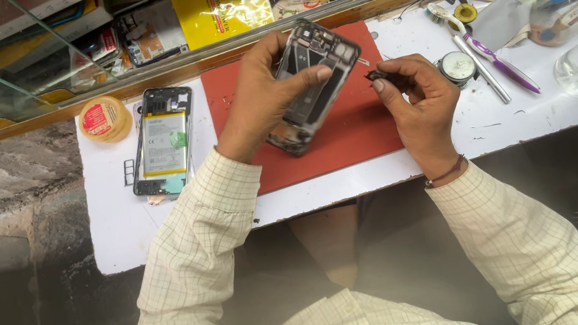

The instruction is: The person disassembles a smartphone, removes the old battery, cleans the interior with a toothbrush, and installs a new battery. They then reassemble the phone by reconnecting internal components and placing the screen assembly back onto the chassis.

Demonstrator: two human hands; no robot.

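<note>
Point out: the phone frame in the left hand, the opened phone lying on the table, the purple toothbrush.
phone frame [322,53], head view, upper end above the thumb
opened phone [164,143], head view, its battery
purple toothbrush [501,63], head view, mid-handle

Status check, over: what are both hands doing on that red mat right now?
Left hand grips the opened black phone frame, tilted above the red mat. Right hand pinches a small dark part. Second opened phone lies apart, left.

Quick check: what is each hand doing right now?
Left hand: closed on an opened phone frame.
Right hand: pinching a small dark part.
</note>
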